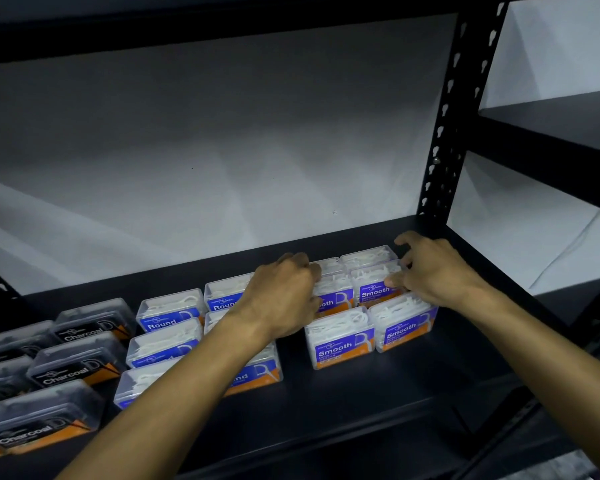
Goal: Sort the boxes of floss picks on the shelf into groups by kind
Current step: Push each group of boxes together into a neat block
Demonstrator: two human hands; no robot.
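On the black shelf (361,403) the clear boxes lie in three groups. The Charcoal boxes (78,367) sit at the left edge, the Round boxes (168,315) beside them toward the middle, and the Smooth boxes (340,341) toward the right edge, near the perforated upright (444,133). The left hand (284,296) rests on the left side of the Smooth group, its fingers curled over a middle-row box; how firmly they hold it cannot be told. The right hand (437,271) reaches over the group's right column, thumb and fingers pinching the middle-row Smooth box (374,289), the remaining fingers spread toward the back row
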